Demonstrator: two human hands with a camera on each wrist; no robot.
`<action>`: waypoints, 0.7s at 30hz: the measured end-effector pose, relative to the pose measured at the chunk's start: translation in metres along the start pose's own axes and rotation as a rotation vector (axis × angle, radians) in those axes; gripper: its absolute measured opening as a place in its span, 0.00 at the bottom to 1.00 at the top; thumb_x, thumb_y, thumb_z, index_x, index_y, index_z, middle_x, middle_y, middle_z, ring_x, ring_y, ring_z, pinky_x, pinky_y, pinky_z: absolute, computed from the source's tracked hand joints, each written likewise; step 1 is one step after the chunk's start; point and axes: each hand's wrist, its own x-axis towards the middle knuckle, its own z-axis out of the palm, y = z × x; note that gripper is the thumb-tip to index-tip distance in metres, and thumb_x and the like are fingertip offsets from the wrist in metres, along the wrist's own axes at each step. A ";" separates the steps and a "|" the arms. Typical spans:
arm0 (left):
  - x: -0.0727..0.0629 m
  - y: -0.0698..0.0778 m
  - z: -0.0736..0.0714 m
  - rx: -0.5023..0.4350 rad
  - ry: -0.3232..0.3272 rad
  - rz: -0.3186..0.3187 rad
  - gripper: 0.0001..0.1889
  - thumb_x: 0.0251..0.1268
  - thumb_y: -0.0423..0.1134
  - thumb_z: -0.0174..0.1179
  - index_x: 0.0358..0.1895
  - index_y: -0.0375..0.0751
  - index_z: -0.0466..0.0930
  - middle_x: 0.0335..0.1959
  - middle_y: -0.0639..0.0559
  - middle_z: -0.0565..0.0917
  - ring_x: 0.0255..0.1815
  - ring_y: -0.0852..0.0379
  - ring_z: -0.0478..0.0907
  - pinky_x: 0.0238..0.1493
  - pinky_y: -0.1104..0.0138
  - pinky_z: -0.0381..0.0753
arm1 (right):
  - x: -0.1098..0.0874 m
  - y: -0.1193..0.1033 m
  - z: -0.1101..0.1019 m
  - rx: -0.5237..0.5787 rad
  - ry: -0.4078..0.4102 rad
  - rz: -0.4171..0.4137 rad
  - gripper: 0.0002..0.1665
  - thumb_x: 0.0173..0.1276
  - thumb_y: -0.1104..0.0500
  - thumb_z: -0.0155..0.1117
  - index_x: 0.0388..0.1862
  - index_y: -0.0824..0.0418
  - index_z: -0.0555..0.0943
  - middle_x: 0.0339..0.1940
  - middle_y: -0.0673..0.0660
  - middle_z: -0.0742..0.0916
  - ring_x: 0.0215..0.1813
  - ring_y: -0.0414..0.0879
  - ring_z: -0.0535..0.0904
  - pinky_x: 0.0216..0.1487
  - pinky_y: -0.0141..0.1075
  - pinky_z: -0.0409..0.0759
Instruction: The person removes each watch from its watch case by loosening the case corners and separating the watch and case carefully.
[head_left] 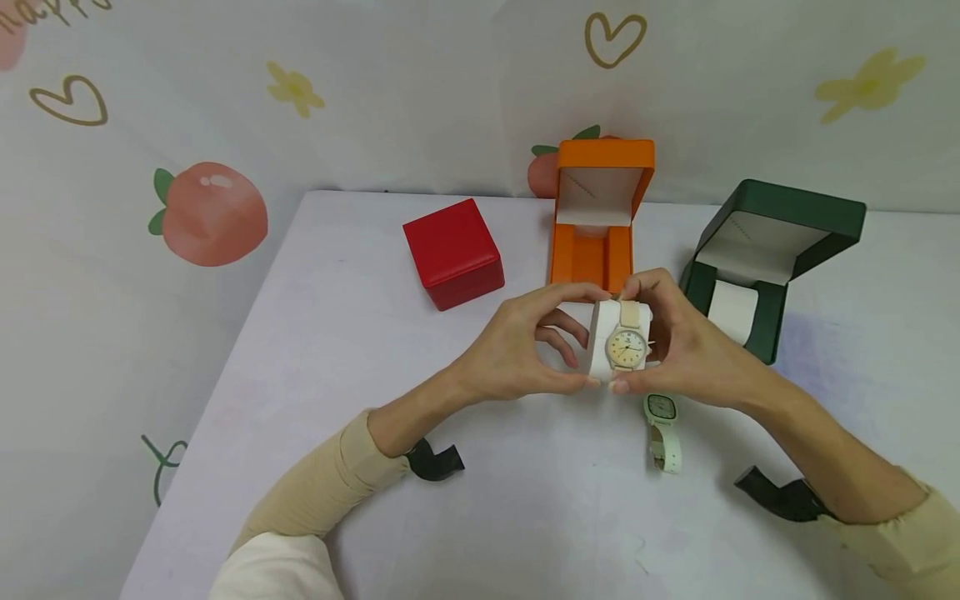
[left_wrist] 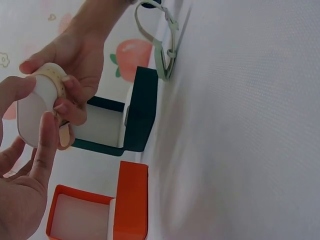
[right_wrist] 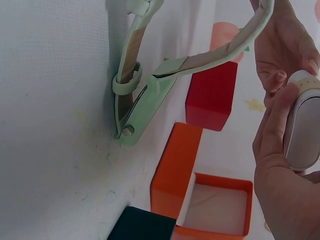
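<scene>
A cream-strapped watch (head_left: 626, 348) with a round pale dial is wrapped round a white watch cushion (head_left: 599, 337), dial facing up. My left hand (head_left: 513, 346) pinches the cushion's left end between thumb and index finger, the other fingers loosely bent. From the right, my right hand (head_left: 693, 350) grips the cushion and watch, thumb at the near side and fingers at the far side. The left wrist view shows the strap (left_wrist: 52, 75) around the cushion, with right fingertips at its loose end. Below the right hand, a pale green watch (head_left: 663, 429) lies on the table.
An orange watch box (head_left: 606, 154) stands with its lid up just beyond the hands. Right of it, a dark green box (head_left: 825, 212), also lid up, holds a white cushion (head_left: 732, 310). A closed red box (head_left: 453, 250) sits left on the white table (head_left: 337, 275).
</scene>
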 end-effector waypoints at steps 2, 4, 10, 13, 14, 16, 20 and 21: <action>0.000 0.000 0.001 0.002 0.005 -0.004 0.42 0.46 0.25 0.76 0.68 0.35 0.67 0.64 0.46 0.74 0.44 0.59 0.84 0.41 0.60 0.87 | 0.000 0.000 0.000 0.003 0.004 0.000 0.46 0.50 0.72 0.78 0.58 0.59 0.57 0.48 0.58 0.70 0.38 0.49 0.73 0.29 0.35 0.81; 0.000 -0.001 0.001 0.001 0.010 -0.012 0.42 0.45 0.24 0.76 0.68 0.34 0.67 0.64 0.45 0.74 0.44 0.59 0.83 0.41 0.61 0.87 | -0.001 0.000 0.001 0.005 0.009 0.002 0.46 0.50 0.72 0.78 0.58 0.59 0.57 0.48 0.58 0.70 0.38 0.50 0.73 0.29 0.35 0.81; 0.002 0.009 0.004 0.018 0.042 -0.038 0.41 0.46 0.22 0.74 0.67 0.31 0.66 0.62 0.41 0.74 0.44 0.49 0.83 0.41 0.63 0.87 | -0.003 -0.001 0.003 0.027 0.040 -0.012 0.45 0.54 0.75 0.72 0.64 0.59 0.57 0.55 0.56 0.69 0.39 0.53 0.75 0.32 0.34 0.82; 0.003 0.020 0.004 0.032 0.063 -0.041 0.38 0.47 0.22 0.73 0.65 0.29 0.67 0.61 0.39 0.74 0.43 0.45 0.83 0.41 0.63 0.87 | -0.004 -0.002 0.007 0.035 0.059 -0.019 0.45 0.58 0.76 0.69 0.68 0.58 0.57 0.59 0.56 0.69 0.41 0.55 0.77 0.37 0.33 0.84; 0.003 0.022 0.003 0.036 0.069 -0.041 0.38 0.47 0.22 0.73 0.65 0.29 0.67 0.60 0.39 0.75 0.43 0.46 0.83 0.41 0.64 0.87 | -0.004 -0.002 0.008 0.035 0.063 -0.018 0.45 0.59 0.75 0.68 0.70 0.58 0.57 0.59 0.56 0.69 0.43 0.56 0.77 0.39 0.34 0.84; 0.002 0.025 0.003 0.042 0.075 -0.039 0.37 0.48 0.22 0.73 0.65 0.28 0.67 0.60 0.39 0.75 0.42 0.47 0.83 0.41 0.64 0.87 | -0.005 -0.002 0.011 0.033 0.073 -0.012 0.45 0.61 0.75 0.67 0.71 0.57 0.56 0.59 0.56 0.70 0.45 0.57 0.77 0.42 0.34 0.85; 0.003 0.023 0.002 0.049 0.082 -0.034 0.37 0.48 0.23 0.73 0.65 0.29 0.68 0.60 0.39 0.75 0.42 0.50 0.84 0.41 0.65 0.87 | -0.005 -0.004 0.014 0.010 0.100 0.010 0.46 0.62 0.73 0.68 0.74 0.56 0.57 0.58 0.56 0.71 0.44 0.57 0.79 0.42 0.35 0.86; 0.003 0.021 0.002 0.051 0.082 -0.032 0.37 0.48 0.23 0.73 0.65 0.29 0.68 0.60 0.39 0.75 0.42 0.50 0.84 0.41 0.65 0.87 | -0.005 -0.004 0.015 0.008 0.104 0.016 0.46 0.62 0.72 0.69 0.74 0.55 0.57 0.58 0.56 0.71 0.42 0.56 0.80 0.40 0.36 0.86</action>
